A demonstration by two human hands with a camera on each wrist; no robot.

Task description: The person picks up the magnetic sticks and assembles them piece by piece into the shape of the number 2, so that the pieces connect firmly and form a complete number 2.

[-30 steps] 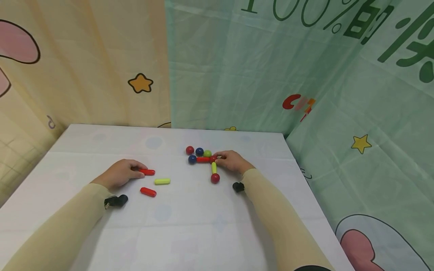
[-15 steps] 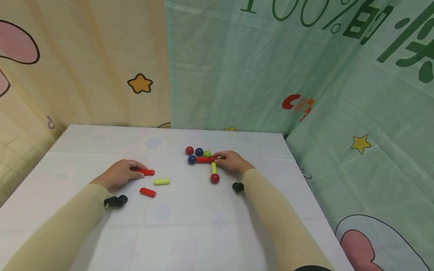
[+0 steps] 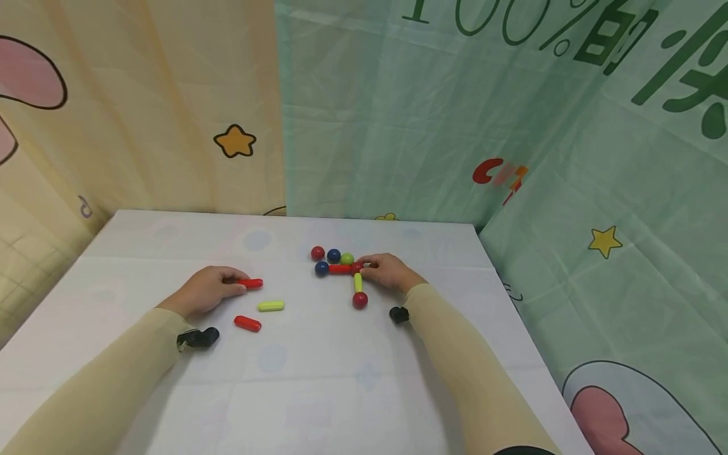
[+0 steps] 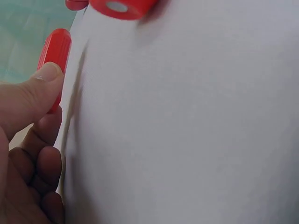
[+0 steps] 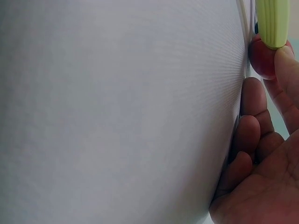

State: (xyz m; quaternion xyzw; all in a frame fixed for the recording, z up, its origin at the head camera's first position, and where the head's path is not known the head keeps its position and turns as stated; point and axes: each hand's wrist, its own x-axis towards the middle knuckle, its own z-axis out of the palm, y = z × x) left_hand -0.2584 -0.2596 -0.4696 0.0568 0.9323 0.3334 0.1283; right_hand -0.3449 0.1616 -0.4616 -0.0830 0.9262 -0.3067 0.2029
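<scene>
My left hand (image 3: 203, 292) pinches a red magnetic stick (image 3: 253, 284) between thumb and fingers; in the left wrist view its ribbed body (image 4: 57, 44) rises past the thumb. My right hand (image 3: 389, 272) grips a red ball (image 5: 263, 58) at the corner of a joined figure. From that corner a red stick (image 3: 340, 269) runs left to a blue ball (image 3: 321, 268). A yellow-green stick (image 3: 358, 283) runs from it toward me, ending in another red ball (image 3: 360, 300).
Behind the figure sit a red ball (image 3: 318, 253), a blue ball (image 3: 333, 256) and a green ball (image 3: 347, 258). Near my left hand lie a yellow-green stick (image 3: 271, 306) and a red stick (image 3: 247, 323). Printed curtains (image 3: 375, 126) hang beyond the white table (image 3: 307, 392).
My left hand has shifted slightly right and away from me, carrying the red magnetic stick with it. The right hand keeps its hold on the corner ball.
</scene>
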